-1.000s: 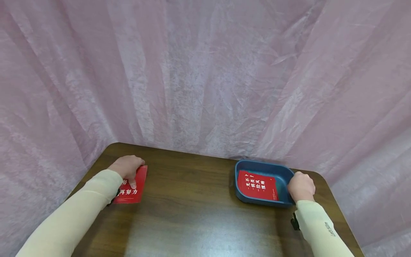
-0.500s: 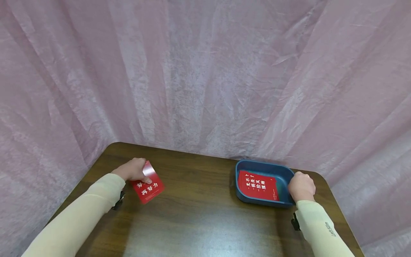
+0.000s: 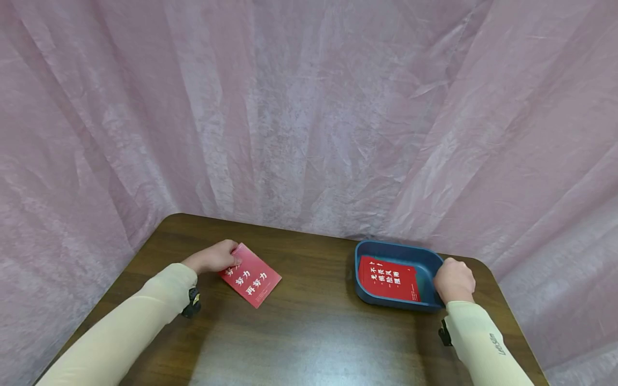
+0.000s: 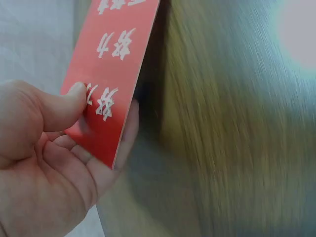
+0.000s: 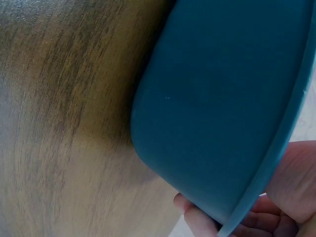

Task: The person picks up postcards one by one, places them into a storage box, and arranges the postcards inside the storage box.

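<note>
A red card (image 3: 253,268) printed with white characters is held by my left hand (image 3: 214,257) above the left part of the table. In the left wrist view its thumb (image 4: 66,106) presses on the card's face and the fingers lie behind it. At the right, my right hand (image 3: 455,281) grips the right edge of a blue plastic tray (image 3: 396,250). Fingers curl against the tray's outer wall in the right wrist view; the thumb's tip is hidden there. Inside the tray lie red cards (image 3: 390,280) with white characters; how many are stacked cannot be told.
The brown wooden table (image 3: 304,327) has rounded far corners. A pink velvet curtain (image 3: 309,118) hangs along its back and both sides. The tray stands near the far right corner, close to the curtain.
My left hand has lifted the red card and carried it rightward from the table's left side, turning it. My right hand and the tray have barely moved.
</note>
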`<action>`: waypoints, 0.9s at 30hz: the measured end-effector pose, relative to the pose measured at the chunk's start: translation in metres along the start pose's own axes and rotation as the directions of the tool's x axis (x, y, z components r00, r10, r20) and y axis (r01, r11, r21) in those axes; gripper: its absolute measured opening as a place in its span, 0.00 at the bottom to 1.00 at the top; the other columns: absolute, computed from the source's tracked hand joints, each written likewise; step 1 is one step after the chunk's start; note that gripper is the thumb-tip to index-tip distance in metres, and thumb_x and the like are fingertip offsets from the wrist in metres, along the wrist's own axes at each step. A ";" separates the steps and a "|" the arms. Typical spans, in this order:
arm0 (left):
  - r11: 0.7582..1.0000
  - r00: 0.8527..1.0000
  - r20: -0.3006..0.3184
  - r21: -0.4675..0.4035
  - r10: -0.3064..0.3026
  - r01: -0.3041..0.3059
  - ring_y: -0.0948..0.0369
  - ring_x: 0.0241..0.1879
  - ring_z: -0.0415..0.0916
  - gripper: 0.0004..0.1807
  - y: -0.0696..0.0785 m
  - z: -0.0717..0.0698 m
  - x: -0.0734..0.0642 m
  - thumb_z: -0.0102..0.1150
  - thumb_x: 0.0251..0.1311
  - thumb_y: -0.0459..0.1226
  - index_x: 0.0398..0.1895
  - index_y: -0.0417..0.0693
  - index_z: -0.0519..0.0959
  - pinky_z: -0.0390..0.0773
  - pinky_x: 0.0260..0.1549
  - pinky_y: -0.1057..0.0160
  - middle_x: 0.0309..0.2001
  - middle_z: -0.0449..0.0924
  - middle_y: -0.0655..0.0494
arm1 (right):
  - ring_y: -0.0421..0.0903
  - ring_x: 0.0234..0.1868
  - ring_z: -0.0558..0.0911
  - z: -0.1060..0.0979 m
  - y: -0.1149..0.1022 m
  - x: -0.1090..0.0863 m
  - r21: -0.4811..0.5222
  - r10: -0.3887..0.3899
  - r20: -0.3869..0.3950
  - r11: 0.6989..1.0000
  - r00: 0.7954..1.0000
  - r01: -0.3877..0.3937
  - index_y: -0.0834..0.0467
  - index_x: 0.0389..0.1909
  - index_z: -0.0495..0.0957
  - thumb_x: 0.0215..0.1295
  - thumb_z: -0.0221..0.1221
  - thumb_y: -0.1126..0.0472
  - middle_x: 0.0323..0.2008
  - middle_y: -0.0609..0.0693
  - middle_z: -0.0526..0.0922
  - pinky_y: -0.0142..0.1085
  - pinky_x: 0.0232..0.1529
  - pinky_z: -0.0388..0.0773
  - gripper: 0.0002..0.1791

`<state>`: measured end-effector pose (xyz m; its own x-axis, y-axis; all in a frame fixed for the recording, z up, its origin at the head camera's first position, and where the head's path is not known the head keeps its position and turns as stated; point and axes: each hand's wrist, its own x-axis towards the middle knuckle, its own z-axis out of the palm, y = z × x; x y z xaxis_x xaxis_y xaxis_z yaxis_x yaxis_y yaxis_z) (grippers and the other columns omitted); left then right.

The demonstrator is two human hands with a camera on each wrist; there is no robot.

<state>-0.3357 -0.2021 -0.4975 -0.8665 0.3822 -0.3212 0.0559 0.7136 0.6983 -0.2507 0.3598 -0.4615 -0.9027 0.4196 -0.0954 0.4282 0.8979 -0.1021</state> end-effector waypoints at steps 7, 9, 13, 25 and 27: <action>0.975 0.998 0.040 -0.219 0.044 -0.035 0.58 0.31 0.79 0.17 0.021 0.010 0.004 0.54 0.61 0.32 0.52 0.30 0.72 0.80 0.30 0.61 0.34 0.80 0.44 | 0.62 0.27 0.79 0.000 -0.002 -0.002 0.009 0.006 0.002 1.000 1.000 -0.006 0.75 0.42 0.73 0.59 0.52 0.64 0.35 0.74 0.78 0.50 0.18 0.75 0.17; 0.965 0.999 0.024 -0.261 0.037 -0.030 0.58 0.30 0.81 0.17 0.027 0.012 0.004 0.56 0.61 0.33 0.51 0.32 0.73 0.81 0.30 0.61 0.34 0.81 0.46 | 0.62 0.27 0.79 0.000 -0.002 -0.002 0.008 0.005 0.000 1.000 1.000 -0.005 0.75 0.41 0.73 0.58 0.52 0.64 0.35 0.73 0.78 0.49 0.17 0.75 0.17; 0.950 0.998 -0.010 -0.308 0.057 -0.058 0.58 0.30 0.82 0.16 0.036 0.016 0.006 0.57 0.60 0.33 0.50 0.33 0.74 0.82 0.30 0.59 0.34 0.83 0.46 | 0.62 0.27 0.79 0.000 -0.003 -0.002 0.003 0.003 -0.005 1.000 1.000 -0.003 0.75 0.42 0.72 0.58 0.52 0.64 0.35 0.73 0.78 0.49 0.17 0.75 0.17; 0.883 0.966 -0.249 -0.435 0.070 -0.176 0.57 0.27 0.83 0.15 0.079 0.027 0.002 0.60 0.58 0.34 0.48 0.38 0.74 0.82 0.28 0.59 0.33 0.85 0.44 | 0.62 0.27 0.79 0.001 -0.005 -0.001 0.010 0.009 0.001 1.000 1.000 -0.009 0.75 0.43 0.72 0.58 0.52 0.64 0.35 0.73 0.78 0.50 0.18 0.76 0.17; 0.881 0.955 -0.287 -0.431 0.072 -0.196 0.58 0.27 0.83 0.15 0.086 0.029 0.000 0.60 0.58 0.35 0.48 0.40 0.74 0.82 0.27 0.60 0.33 0.85 0.46 | 0.62 0.28 0.79 0.001 -0.006 -0.001 0.011 0.011 0.001 1.000 1.000 -0.011 0.75 0.43 0.72 0.58 0.53 0.64 0.36 0.73 0.78 0.50 0.18 0.76 0.17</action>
<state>-0.3168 -0.1235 -0.4560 -0.9660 0.2481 -0.0726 0.0054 0.3003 0.9538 -0.2519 0.3537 -0.4617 -0.8979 0.4293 -0.0971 0.4384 0.8917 -0.1122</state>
